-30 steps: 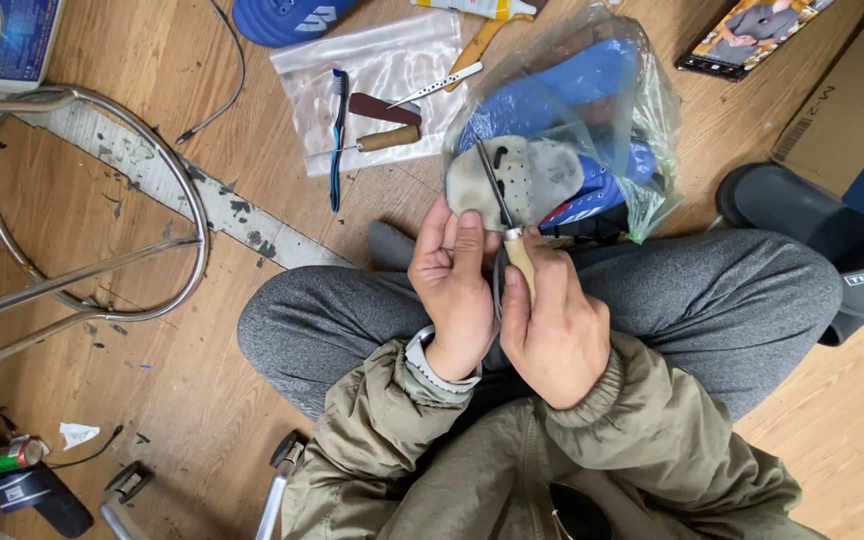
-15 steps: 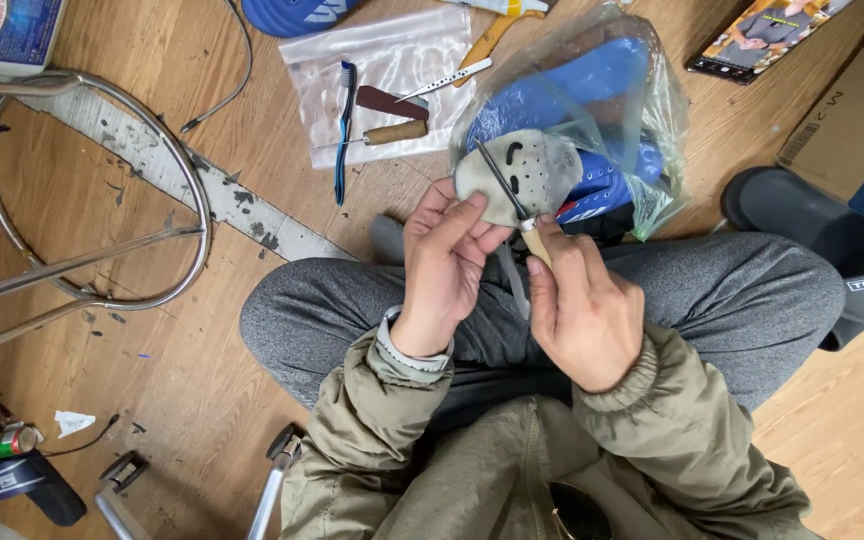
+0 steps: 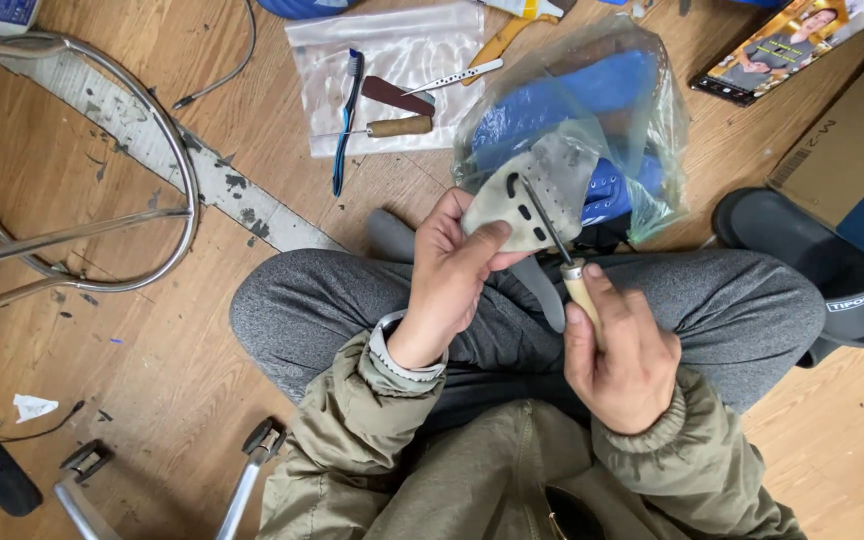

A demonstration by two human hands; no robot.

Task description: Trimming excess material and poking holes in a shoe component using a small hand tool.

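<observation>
left hand pinches a grey slotted leather piece above the lap; right hand is closed around a wooden-handled awl, tip on the piece. work looks midway, no thread visible yet.

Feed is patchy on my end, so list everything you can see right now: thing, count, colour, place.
Leather piece: 1, grey, slotted, held above the lap.
Awl: 1, wooden handle, metal shaft lying against the leather.
Plastic bag: 1, clear, blue things inside, behind the leather.
Clear sheet: 1, floor, top centre.
Toothbrush: 1, blue, on the sheet.
Second awl: 1, wooden handle, on the sheet.
Metal ring frame: 1, chrome, left.
Sandal: 1, black, right.
Left hand: grips the leather.
Right hand: grips the awl.
</observation>
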